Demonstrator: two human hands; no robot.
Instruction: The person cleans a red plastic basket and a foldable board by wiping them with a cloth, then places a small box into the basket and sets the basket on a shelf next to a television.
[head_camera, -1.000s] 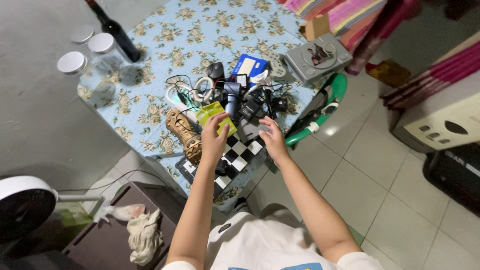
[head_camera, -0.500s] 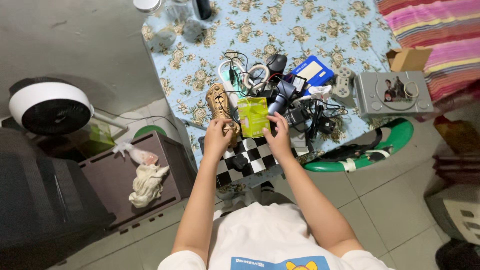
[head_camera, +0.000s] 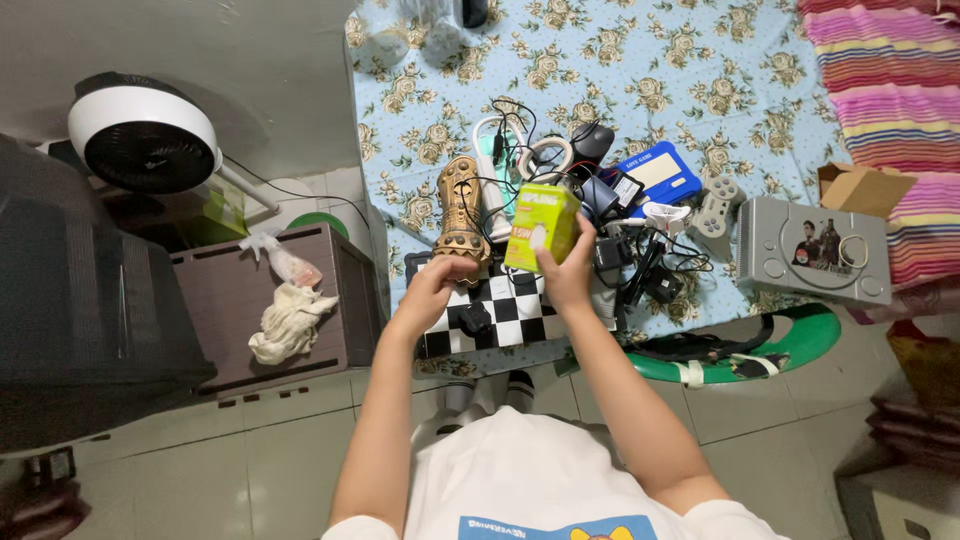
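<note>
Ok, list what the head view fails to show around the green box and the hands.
- Green box: far side faces away; right hand covers its lower corner.
- Checkered board: near edge hidden by both forearms.
- Gold glove: base hidden behind left hand.
- Bottles: cut off by the top edge.
- Cable pile: too tangled to separate.

Single head-worn view, looking steeply down, almost straight over the person's own arms and torso. Near edge shows the white shirt; far edge reaches across the floral tablecloth (head_camera: 600, 60). Fan (head_camera: 145, 135) at far left, grey console (head_camera: 815, 250) at right. Medium range; no second view to overlap.
</note>
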